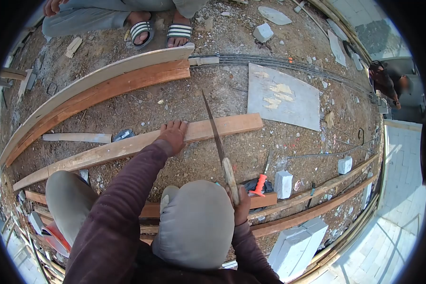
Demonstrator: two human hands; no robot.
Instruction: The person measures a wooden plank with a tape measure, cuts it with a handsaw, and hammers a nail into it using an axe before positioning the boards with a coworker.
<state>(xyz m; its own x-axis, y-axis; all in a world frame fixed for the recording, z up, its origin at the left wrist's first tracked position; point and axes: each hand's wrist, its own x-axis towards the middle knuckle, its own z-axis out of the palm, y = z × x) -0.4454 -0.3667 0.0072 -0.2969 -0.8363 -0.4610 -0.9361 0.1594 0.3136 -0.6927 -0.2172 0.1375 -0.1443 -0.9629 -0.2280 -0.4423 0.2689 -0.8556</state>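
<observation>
Clearly, the two hands are doing different jobs. The left hand lies palm down on the wooden board, unclenched, its fingers toward the far edge; I cannot tell whether the fingertips curl over that edge. The right hand is closed around the wooden handle of the saw, beside the raised knee of the person's grey trousers. The blade slants away from the handle and passes across the board between the left hand and the board's right end, its tip well past the far edge. Whether the teeth have bitten into the wood is too fine to tell.

The board runs from the lower left up to the right, above the bare ground. Just right of the saw handle stands an orange-handled tool, with a white block close by. Lower right, long timbers stretch past a stack of pale blocks.

Beyond the board, a short wooden strip lies at left, a grey sheet at right. Farther off, a long pale plank stands against reddish timber, metal rods extend rightward, and another person's striped sandals show at the top.
</observation>
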